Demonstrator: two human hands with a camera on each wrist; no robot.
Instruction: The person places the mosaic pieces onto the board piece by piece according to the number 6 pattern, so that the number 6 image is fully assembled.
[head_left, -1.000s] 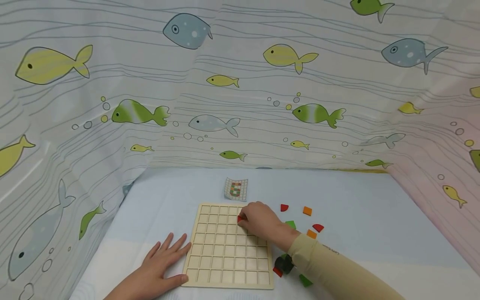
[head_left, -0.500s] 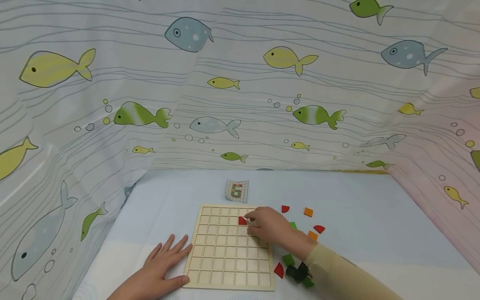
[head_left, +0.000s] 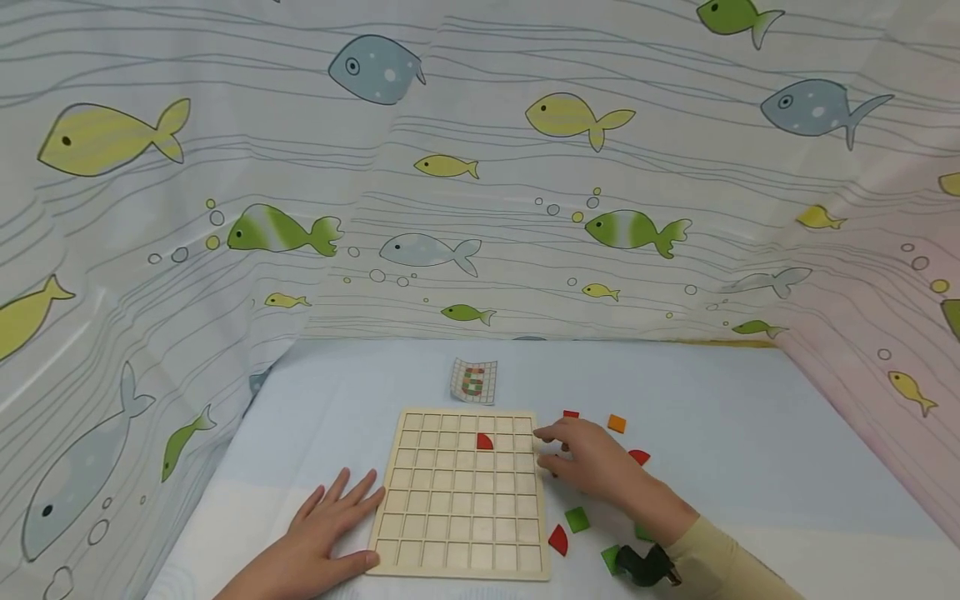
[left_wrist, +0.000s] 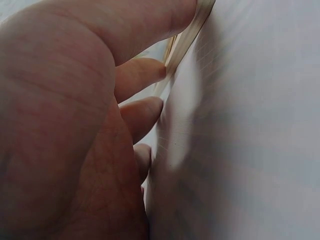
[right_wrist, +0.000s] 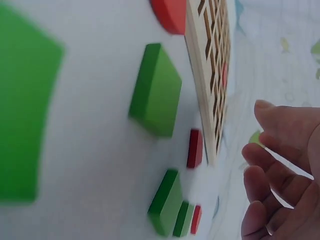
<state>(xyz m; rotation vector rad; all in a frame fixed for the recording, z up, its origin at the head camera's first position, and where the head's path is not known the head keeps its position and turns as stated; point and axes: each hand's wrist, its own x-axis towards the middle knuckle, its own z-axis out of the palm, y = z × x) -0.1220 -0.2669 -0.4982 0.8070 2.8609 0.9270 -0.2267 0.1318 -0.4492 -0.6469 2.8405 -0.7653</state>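
A wooden grid board (head_left: 471, 506) lies flat on the table, with one red quarter-circle piece (head_left: 484, 442) sitting in a cell of its second row. My left hand (head_left: 321, 533) rests on the table, spread, its thumb and fingertips touching the board's left edge. Just off the board's right edge hovers my right hand (head_left: 588, 457), thumb and fingers apart and nothing between them. Beneath and around it lie loose pieces: a green square (head_left: 577, 520), a red quarter-circle (head_left: 558, 540) and an orange square (head_left: 617, 424). Some pieces are partly hidden by the right hand and forearm.
Behind the board lies a small gridded pattern card (head_left: 473, 382) with a coloured figure. A black device (head_left: 647, 567) is at the right wrist, over a green piece (head_left: 611, 559). A fish-printed curtain (head_left: 480, 208) encloses the table at the back and sides.
The right hand has let go of the red quarter-circle piece in the board's cell and moved right, off the board. The left hand has stayed at the board's edge.
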